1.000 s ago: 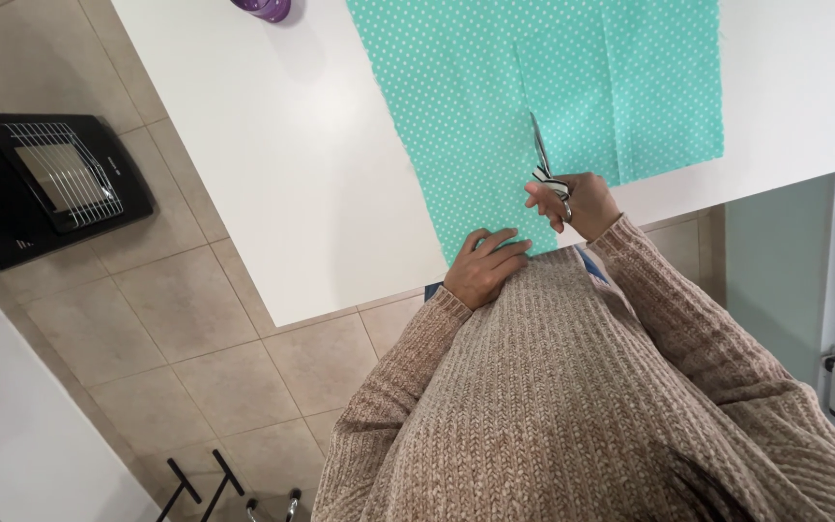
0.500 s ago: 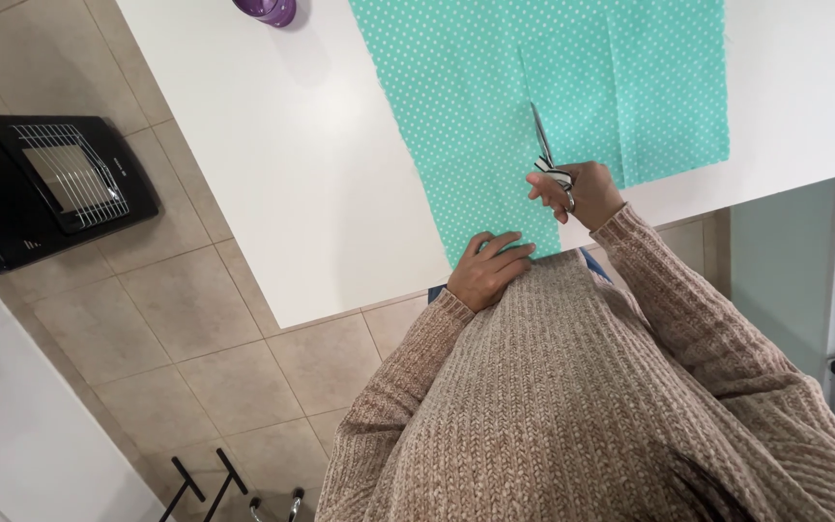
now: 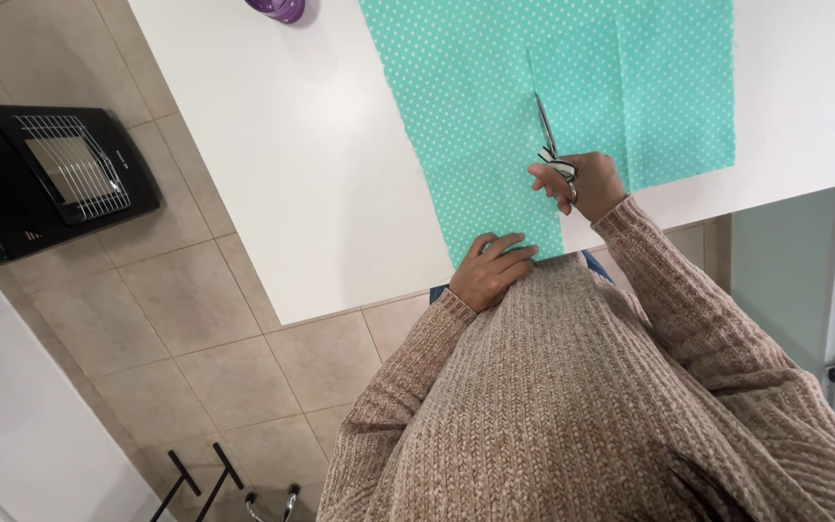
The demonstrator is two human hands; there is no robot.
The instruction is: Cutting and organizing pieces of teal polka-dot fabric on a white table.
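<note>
White tabletop (image 3: pixel 292 184) fills the upper middle of the view; tiled floor below its near edge; a black heater with a wire grille (image 3: pixel 45 188) stands on the floor well to the left of the tabletop.

Teal fabric with small white dots (image 3: pixel 466 116) lies flat on the tabletop, running from the far side to the near edge; one straight cut runs up through it from the near edge, splitting the near part into two strips.

Person in a beige knit sweater (image 3: pixel 582 406) stands at the near edge of the tabletop, directly in front of the fabric.

Left hand (image 3: pixel 491 271): fingers spread and laid flat, pressing the fabric strip left of the cut, right at the tabletop's near edge.

Right hand (image 3: pixel 580 184): fingers curled through the handles of the scissors (image 3: pixel 547 140), gripping them; hand rests on the fabric just right of the cut.

Scissors: blades point away from the person along the cut line, drawn nearly together; tips lie in the fabric.

Purple round object (image 3: pixel 278 9) sits at the far end of the tabletop, left of the fabric, partly out of view.
</note>
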